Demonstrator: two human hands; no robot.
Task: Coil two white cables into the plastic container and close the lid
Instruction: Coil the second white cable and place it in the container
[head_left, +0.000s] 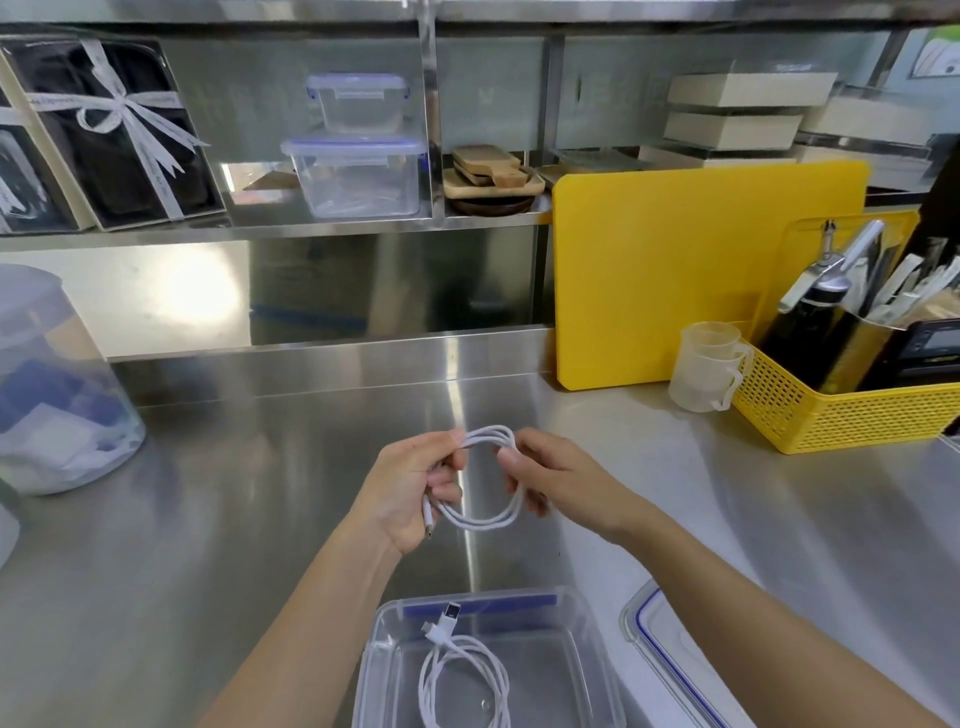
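Head view: hands (483, 480) coil cable (480, 521) near basket (852, 415).

Hands: left hand (415, 488) and right hand (550, 475) grip opposite sides of a looped white cable (480, 519) above the steel counter (208, 519).
Container (587, 670): open, holds second coiled cable (462, 675).
Lid (670, 660): flat, just right of the container.

Steel counter (234, 519) bears open container (582, 670), lid (670, 660), yellow basket (852, 415), measuring cup (701, 374).
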